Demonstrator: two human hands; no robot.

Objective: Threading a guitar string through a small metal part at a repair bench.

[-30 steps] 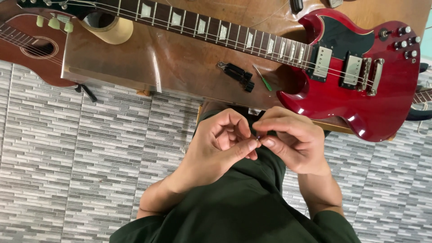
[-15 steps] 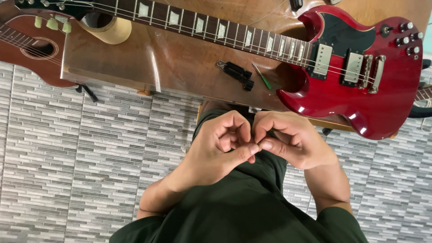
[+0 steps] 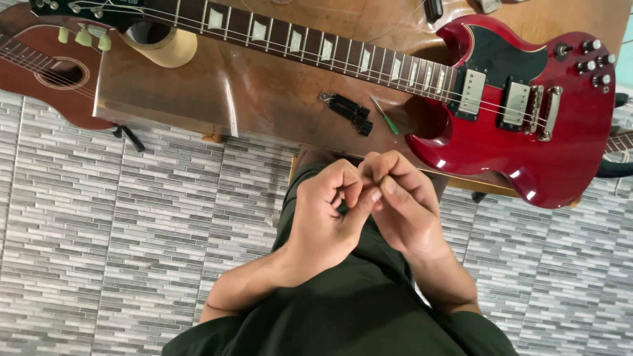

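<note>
Two hands raised together above lap, below table [image 3: 264,99] edge. Left hand [image 3: 326,217] curled, fingers bent inward, thumb stretched across to meet right hand [image 3: 402,204]. Right fingers also curled, tips pressed against left fingertips [image 3: 353,191]. Pinch closed tight on both sides; item held, if any, too small or hidden to identify. Cannot tell whether anything sits between the tips.

Red guitar [image 3: 521,112] lying flat on table, body to the right, neck running left across the top. Strings visible over pickups. Black tool [image 3: 348,112] on table just below neck, near hands. Green screwdriver [image 3: 384,116] just beside it, angled. Tape roll [image 3: 161,43] under neck at left end. Second guitar [image 3: 53,79], brown, acoustic type, at far left, partly off table edge, soundhole visible. Grey tiled floor [image 3: 132,250] beneath. Dark green clothing filling lower middle of view.
</note>
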